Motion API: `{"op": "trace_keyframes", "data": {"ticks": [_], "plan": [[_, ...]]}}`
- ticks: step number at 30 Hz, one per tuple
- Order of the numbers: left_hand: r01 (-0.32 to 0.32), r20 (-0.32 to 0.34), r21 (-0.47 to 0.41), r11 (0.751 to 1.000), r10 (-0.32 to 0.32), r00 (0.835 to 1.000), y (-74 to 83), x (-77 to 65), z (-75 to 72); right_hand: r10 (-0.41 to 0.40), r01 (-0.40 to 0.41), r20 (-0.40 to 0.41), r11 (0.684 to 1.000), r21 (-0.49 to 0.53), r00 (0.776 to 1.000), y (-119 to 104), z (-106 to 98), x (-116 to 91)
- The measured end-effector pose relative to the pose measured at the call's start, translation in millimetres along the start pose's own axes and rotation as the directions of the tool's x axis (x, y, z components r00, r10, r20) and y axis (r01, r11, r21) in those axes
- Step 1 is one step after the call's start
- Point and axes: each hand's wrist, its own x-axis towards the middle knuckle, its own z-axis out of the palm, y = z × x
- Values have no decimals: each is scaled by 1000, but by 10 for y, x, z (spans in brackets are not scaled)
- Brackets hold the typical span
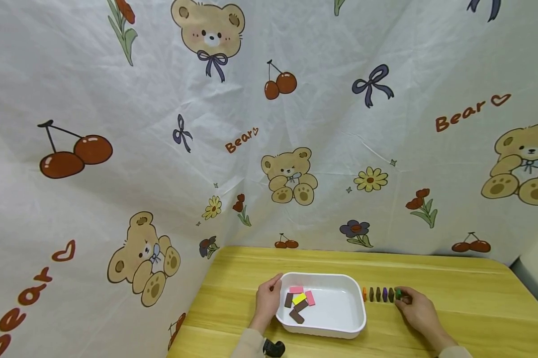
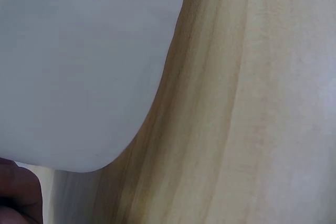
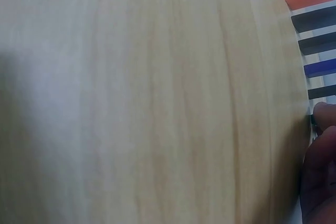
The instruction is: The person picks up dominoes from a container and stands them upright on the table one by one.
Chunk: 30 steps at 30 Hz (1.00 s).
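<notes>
A white rectangular tray (image 1: 336, 304) stands on the table with several small dominoes in it: pink, brown and one yellow domino (image 1: 299, 299). My left hand (image 1: 268, 300) grips the tray's left end; its fingers show only partly in the left wrist view. To the tray's right runs a row of upright dominoes, from an orange domino (image 1: 364, 294) through brown ones and a purple domino (image 1: 385, 294). At the row's right end my right hand (image 1: 418, 311) pinches a green domino (image 1: 398, 293), mostly covered by the fingers in the right wrist view.
The wooden table (image 1: 466, 293) ends at a patterned cloth (image 1: 313, 124) behind and on the left. The orange domino stands close to the tray's right wall. A black strap (image 1: 274, 348) sits on the left wrist.
</notes>
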Motion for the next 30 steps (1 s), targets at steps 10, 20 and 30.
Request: {"op": "trace_keyframes", "data": {"ticks": [10,20,30], "plan": [[-10,-12,23,1000,10,1000,142,-63,-14,23,-23,30,1000,16,999,5,-3,16],[-5,-3,-4,1000,5,1000,335,-167,-101,25,-25,19,999,38,1000,44,-21,3],[4,-9,23,1000,-4,1000,-156,96,75,66,-68,28,995,78,997,45,-92,-137]]}}
